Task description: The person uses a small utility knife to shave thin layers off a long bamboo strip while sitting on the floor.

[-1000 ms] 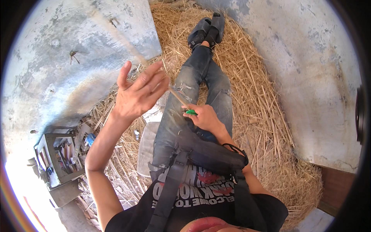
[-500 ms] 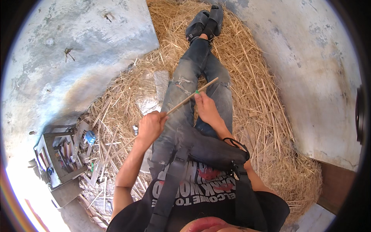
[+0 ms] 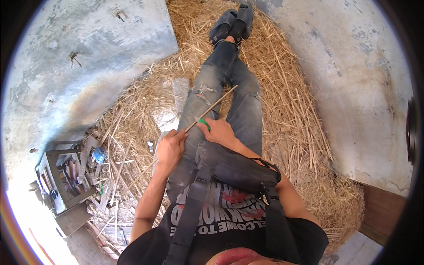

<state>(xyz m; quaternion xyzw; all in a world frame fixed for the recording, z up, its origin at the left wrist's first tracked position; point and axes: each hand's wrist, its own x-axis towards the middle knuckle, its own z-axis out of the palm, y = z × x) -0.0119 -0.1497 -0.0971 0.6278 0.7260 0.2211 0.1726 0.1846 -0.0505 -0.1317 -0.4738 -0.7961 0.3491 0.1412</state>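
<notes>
A thin straw-coloured stick [image 3: 216, 103] slants across my thighs, its far end up over the gap between my knees. My left hand [image 3: 171, 148] is closed around its lower part, and the stick runs on behind that hand toward the lower left. In my right hand [image 3: 219, 131] is a small knife [image 3: 202, 122] with a green handle, most of it hidden by the fingers. Its short pale blade lies against the stick, just beyond my left hand. Thumb and fingers of the right hand are closed on the handle.
My outstretched legs [image 3: 234, 66] in torn jeans rest on loose straw [image 3: 296, 141]. Pale walls [image 3: 353, 88] stand on both sides. To the left is a wooden box [image 3: 66, 176] of tools, beside a blue crumpled item [image 3: 98, 154]. A black pouch [image 3: 234, 165] crosses my lap.
My right hand has drawn back along the stick toward my left hand, bringing the knife with it. More of the green handle shows now. My left hand keeps its hold.
</notes>
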